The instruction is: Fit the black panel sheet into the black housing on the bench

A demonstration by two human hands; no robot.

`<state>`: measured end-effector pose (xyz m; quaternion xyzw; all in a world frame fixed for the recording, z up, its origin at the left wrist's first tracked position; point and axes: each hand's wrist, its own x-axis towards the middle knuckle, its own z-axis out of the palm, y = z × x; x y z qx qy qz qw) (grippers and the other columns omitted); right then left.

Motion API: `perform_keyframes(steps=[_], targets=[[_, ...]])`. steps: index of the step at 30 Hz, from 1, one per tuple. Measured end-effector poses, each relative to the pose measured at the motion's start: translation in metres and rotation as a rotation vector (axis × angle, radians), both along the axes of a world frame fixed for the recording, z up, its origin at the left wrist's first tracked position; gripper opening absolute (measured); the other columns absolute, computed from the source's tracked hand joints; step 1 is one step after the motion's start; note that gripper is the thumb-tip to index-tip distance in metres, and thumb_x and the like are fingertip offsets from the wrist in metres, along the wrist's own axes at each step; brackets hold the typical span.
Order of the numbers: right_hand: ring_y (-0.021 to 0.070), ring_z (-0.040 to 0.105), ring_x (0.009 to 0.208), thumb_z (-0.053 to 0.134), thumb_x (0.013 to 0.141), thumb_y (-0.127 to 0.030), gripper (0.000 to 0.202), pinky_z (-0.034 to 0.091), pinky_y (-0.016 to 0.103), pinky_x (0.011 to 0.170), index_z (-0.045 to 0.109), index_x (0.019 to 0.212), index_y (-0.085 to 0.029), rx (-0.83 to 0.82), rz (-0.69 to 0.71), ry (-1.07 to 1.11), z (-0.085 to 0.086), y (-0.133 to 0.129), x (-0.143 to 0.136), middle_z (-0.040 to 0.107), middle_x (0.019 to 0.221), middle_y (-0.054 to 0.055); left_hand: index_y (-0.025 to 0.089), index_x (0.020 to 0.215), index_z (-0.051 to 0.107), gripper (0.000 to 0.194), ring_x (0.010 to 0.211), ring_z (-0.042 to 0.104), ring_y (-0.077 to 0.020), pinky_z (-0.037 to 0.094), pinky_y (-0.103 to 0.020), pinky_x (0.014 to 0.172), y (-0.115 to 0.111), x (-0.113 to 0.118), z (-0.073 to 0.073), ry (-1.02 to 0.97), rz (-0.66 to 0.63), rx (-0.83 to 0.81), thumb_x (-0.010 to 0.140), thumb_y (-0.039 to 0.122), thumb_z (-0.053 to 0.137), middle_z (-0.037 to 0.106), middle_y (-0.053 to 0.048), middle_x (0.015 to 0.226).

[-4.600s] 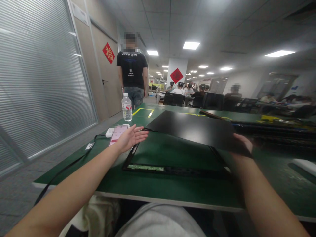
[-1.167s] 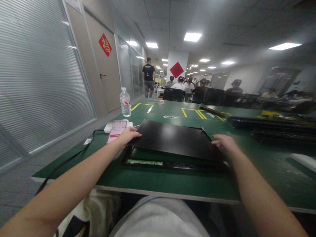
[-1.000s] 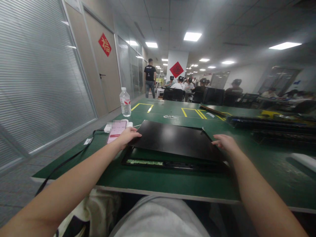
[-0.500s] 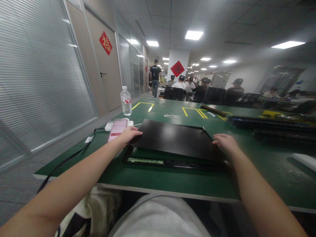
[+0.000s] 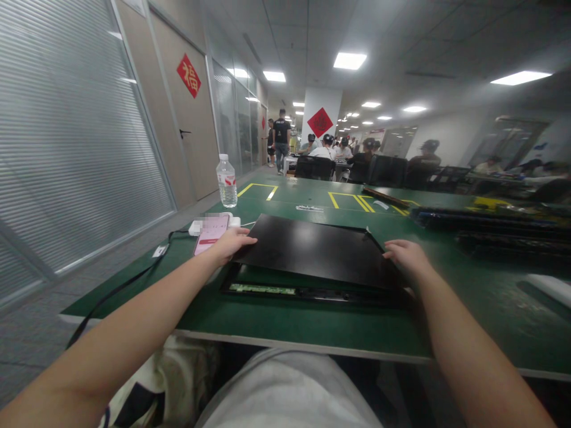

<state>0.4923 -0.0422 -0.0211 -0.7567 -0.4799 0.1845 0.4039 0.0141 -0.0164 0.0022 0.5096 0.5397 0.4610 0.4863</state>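
A flat black panel [image 5: 312,246] lies tilted over a black frame [image 5: 330,295] on the green table. The panel's near edge is apart from the frame's near side, where a green circuit strip [image 5: 262,289] shows. With my left hand [image 5: 232,242] I pinch the panel's left edge between thumb and fingers. My right hand [image 5: 407,257] is at the right edge of panel and frame, its thumb and fingers closed on the panel's edge.
A pink-screened phone [image 5: 209,235] and white plugs lie left of the panel, with a water bottle [image 5: 227,182] behind them. Dark strips [image 5: 446,220] lie at the right, nearer a white object [image 5: 551,288]. People sit and walk beyond the green table [image 5: 312,327].
My hands and the panel hold almost the same places. The whole view has shifted very slightly. In the background, a second person shows more clearly beside the walking one.
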Motion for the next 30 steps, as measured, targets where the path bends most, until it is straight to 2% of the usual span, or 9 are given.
perform_keyframes(steps=[3,7,14,19,30], targets=[[0.0208,0.067,0.07,0.06,0.076,-0.03,0.033,0.048,0.029,0.064,0.073,0.102,-0.015,-0.007,-0.005,-0.029,0.0,0.0,0.001,0.076,0.077,0.01,0.014,0.091,0.069,0.043,0.061,0.07,-0.0212,0.053,-0.029,0.056,0.0,-0.001,0.0,-0.071,-0.048,-0.039,0.051,0.015,0.084,0.076,-0.005,0.075],[0.0206,0.067,0.074,0.059,0.077,-0.03,0.033,0.047,0.03,0.066,0.075,0.103,-0.017,-0.041,-0.012,-0.086,0.003,-0.003,-0.003,0.076,0.079,0.008,0.013,0.097,0.069,0.045,0.063,0.071,-0.0216,0.055,-0.03,0.059,0.0,0.0,0.0,-0.08,-0.051,-0.044,0.054,0.012,0.082,0.076,-0.005,0.076],[0.0208,0.068,0.073,0.06,0.075,-0.029,0.031,0.047,0.029,0.064,0.076,0.1,-0.021,-0.062,0.019,-0.183,0.008,-0.008,-0.008,0.076,0.079,0.006,0.014,0.096,0.065,0.043,0.061,0.071,-0.0208,0.057,-0.03,0.06,0.0,0.001,-0.001,-0.073,-0.044,-0.022,0.056,0.009,0.081,0.074,-0.003,0.071],[0.0221,0.068,0.078,0.061,0.076,-0.028,0.027,0.047,0.029,0.066,0.078,0.096,-0.023,-0.085,0.024,-0.278,0.014,-0.012,-0.013,0.076,0.08,0.005,0.013,0.097,0.064,0.045,0.061,0.07,-0.022,0.056,-0.031,0.059,0.001,0.0,-0.002,-0.024,-0.052,0.006,0.056,0.012,0.083,0.072,-0.003,0.069],[0.0236,0.068,0.084,0.058,0.08,-0.027,0.025,0.045,0.03,0.067,0.079,0.095,-0.025,-0.14,0.022,-0.339,0.02,-0.015,-0.019,0.077,0.082,0.004,0.012,0.101,0.06,0.053,0.056,0.067,-0.0204,0.051,-0.029,0.054,0.001,-0.002,-0.005,0.024,-0.095,0.042,0.054,0.019,0.083,0.071,-0.002,0.066]])
